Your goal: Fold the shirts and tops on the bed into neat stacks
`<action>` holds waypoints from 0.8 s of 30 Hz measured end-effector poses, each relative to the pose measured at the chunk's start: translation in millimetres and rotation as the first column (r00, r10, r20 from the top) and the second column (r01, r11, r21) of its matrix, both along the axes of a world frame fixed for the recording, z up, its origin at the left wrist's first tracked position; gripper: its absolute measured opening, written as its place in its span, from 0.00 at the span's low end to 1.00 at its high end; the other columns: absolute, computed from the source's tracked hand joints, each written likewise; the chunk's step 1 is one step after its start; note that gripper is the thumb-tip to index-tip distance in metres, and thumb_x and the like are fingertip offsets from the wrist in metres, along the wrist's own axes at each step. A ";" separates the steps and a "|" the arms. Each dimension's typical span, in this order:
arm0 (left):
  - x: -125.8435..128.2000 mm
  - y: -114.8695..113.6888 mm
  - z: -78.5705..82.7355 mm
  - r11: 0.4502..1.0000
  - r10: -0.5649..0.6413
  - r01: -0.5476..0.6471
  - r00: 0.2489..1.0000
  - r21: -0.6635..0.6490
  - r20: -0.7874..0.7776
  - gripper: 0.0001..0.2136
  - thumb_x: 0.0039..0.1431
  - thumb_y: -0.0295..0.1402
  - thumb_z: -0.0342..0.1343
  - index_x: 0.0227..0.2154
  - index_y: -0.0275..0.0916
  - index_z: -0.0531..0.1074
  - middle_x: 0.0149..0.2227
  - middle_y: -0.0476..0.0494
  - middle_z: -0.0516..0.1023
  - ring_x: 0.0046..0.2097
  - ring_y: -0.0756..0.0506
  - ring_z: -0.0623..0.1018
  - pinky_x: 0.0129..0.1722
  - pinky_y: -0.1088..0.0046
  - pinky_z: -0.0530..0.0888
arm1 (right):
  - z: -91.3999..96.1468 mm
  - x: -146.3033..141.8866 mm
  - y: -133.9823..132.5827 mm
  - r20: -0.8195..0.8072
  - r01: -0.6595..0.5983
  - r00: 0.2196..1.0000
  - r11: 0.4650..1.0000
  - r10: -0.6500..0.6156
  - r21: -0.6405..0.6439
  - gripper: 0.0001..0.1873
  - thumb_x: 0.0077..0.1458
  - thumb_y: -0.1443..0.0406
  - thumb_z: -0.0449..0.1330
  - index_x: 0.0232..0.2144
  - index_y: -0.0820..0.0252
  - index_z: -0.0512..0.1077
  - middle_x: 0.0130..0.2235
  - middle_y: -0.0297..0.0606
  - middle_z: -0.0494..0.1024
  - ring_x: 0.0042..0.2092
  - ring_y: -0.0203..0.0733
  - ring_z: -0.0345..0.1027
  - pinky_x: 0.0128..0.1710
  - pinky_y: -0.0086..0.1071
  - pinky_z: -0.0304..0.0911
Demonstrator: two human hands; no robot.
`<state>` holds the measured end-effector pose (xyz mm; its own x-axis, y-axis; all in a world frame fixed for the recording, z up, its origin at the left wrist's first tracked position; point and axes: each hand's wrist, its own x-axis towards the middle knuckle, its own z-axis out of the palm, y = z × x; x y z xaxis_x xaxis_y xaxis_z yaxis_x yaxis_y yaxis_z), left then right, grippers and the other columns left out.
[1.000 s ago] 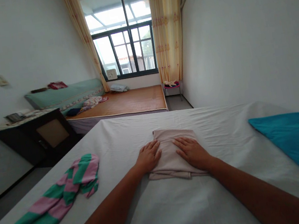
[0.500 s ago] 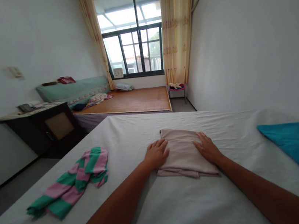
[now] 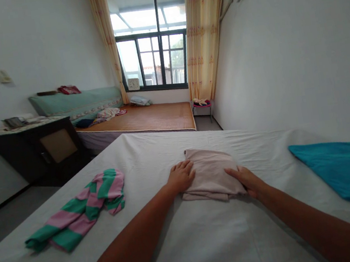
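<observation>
A pale pinkish-beige garment (image 3: pixel 210 163), folded into a rough rectangle, lies on the white sheet (image 3: pixel 206 239) in front of me. On its left edge my left hand (image 3: pixel 181 177) rests flat, fingers stretched out over the cloth. My right hand (image 3: pixel 248 180) grips the right edge near the front corner, thumb on top and the other fingers tucked beneath, mostly hidden. That side of the cloth is slightly raised and wrinkled. To the left is a crumpled green-and-pink striped garment (image 3: pixel 84 206). A flat teal cloth (image 3: pixel 346 167) lies at the right.
Beyond the sheet's far edge stands a low bed (image 3: pixel 147 119) with a brown mat and some clothes. A dark cabinet (image 3: pixel 56 145) is at the left. At the back are a window (image 3: pixel 161 59), curtains and a small stool (image 3: pixel 202 103) by the right wall.
My right hand has gone from lying flat on the garment to gripping its right edge, with fingers underneath. The right side has lifted slightly. My left hand stays put; the view has turned slightly right.
</observation>
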<state>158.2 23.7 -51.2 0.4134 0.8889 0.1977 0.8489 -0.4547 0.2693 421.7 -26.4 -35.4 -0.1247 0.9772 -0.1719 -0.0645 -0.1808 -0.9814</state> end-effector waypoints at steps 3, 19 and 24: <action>-1.3 0.2 0.5 1.000 0.002 -0.002 1.000 0.021 -0.001 0.24 0.65 0.47 0.36 0.61 0.48 0.59 0.64 0.47 0.60 0.63 0.40 0.61 0.61 0.56 0.57 | 3.6 -2.3 3.9 -0.019 0.021 1.000 1.000 -0.021 0.009 0.25 0.47 0.58 0.66 0.46 0.60 0.68 0.42 0.46 0.80 0.42 0.49 0.76 0.38 0.39 0.74; -9.5 8.3 -0.5 0.996 -0.032 0.036 0.999 0.078 -0.044 0.20 0.66 0.42 0.39 0.55 0.46 0.67 0.60 0.45 0.67 0.61 0.42 0.64 0.60 0.58 0.60 | 35.6 133.8 -13.8 -0.036 0.266 0.964 0.964 -0.265 0.025 0.22 0.42 0.65 0.68 0.42 0.60 0.72 0.37 0.42 0.81 0.34 0.45 0.76 0.32 0.35 0.73; -5.2 12.2 0.1 0.993 -0.015 0.026 0.995 0.112 -0.098 0.21 0.66 0.42 0.39 0.56 0.44 0.66 0.60 0.44 0.67 0.61 0.43 0.65 0.60 0.58 0.61 | 29.1 137.7 -18.9 -0.013 0.301 0.954 0.951 -0.300 0.066 0.20 0.42 0.64 0.67 0.40 0.62 0.71 0.36 0.40 0.81 0.34 0.43 0.75 0.32 0.34 0.72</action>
